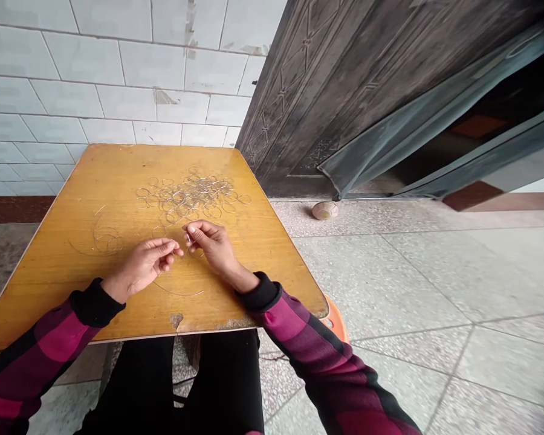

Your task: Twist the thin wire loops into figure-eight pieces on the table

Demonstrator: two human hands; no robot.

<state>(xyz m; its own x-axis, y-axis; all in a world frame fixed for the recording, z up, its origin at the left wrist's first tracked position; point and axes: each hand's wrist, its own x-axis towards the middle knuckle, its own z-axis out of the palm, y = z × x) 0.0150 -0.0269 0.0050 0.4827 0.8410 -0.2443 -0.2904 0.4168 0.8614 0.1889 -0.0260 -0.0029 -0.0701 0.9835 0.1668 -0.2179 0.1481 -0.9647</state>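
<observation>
Over the yellow wooden table [272, 254], my left hand [147, 263] and my right hand [213, 244] meet almost fingertip to fingertip. Both are closed in a pinch on thin metal wire [179, 293], whose loose end curves out below my left hand. Where the wire runs between the fingers is too fine to follow. Just beyond my hands lies a heap of small wire rings [194, 193], tangled together. To the left of my left hand rests a loose coil of wire [109, 241] with stray ends.
White wall tiles [122, 60] rise behind the table. A dark carved door [294, 109] and a grey-green curtain [381, 145] stand at the right. On the floor sits a pale ball [325, 210]. An orange stool [336, 317] shows beside the table's right corner.
</observation>
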